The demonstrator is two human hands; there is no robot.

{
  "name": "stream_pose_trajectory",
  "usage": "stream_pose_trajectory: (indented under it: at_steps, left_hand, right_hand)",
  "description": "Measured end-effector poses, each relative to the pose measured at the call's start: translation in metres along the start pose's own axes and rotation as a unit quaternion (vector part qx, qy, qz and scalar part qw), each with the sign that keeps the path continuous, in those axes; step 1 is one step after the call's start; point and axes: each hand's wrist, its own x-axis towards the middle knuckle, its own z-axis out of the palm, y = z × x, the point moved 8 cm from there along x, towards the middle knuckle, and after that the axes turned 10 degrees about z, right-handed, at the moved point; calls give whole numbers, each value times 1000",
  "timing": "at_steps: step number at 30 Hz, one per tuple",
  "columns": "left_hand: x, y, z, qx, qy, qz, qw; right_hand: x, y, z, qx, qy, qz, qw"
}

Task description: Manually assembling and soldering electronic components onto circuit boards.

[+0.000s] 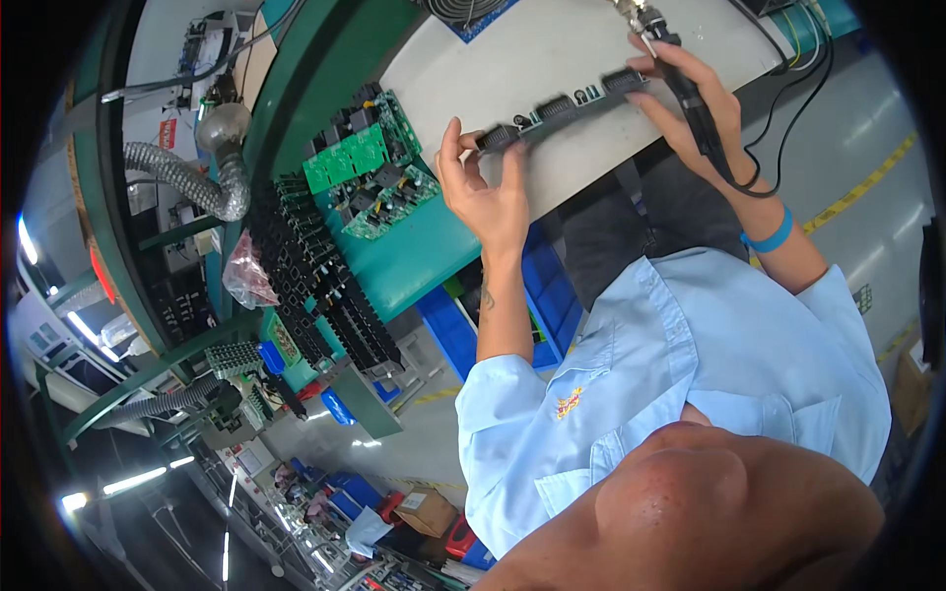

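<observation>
A long narrow circuit board [564, 111] with black block-shaped parts along it is held up slightly tilted over the pale work mat. My left hand [485, 192] pinches its left end between thumb and fingers. Its right end sits between the thumb and fingers of my right hand [711, 113]. Across that same hand runs a black-handled soldering iron [692, 103], its cable trailing past my wrist. The iron's thin metal front points up toward a metal fitting [639, 14] at the mat's far side; whether they touch, I cannot tell.
Green circuit boards [360, 163] lie left of the pale mat [591, 153]. A row of dark board strips [340, 281] stands further left. Blue bins [552, 295] sit below the bench edge. A fan [463, 8] stands at the back; black cables [813, 94] hang at right.
</observation>
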Motion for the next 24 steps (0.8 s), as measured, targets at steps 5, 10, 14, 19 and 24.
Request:
stream_pose_trajectory:
  at_steps: [5,10,14,19,24]
  left_hand:
    - [-15,29,1,214,-74,286,931]
    - [-18,29,2,250,-114,273,922]
    - [-21,33,4,232,-257,153,926]
    - [-2,65,8,68,-367,123,919]
    - [0,49,29,151,-384,166,895]
  right_hand:
    - [4,19,4,-21,-24,11,999]
    - [-8,36,3,-39,-41,29,998]
    - [-13,68,-5,-48,-36,56,997]
    - [-18,74,-10,-62,-21,93,993]
    - [-23,74,-2,-62,-26,105,992]
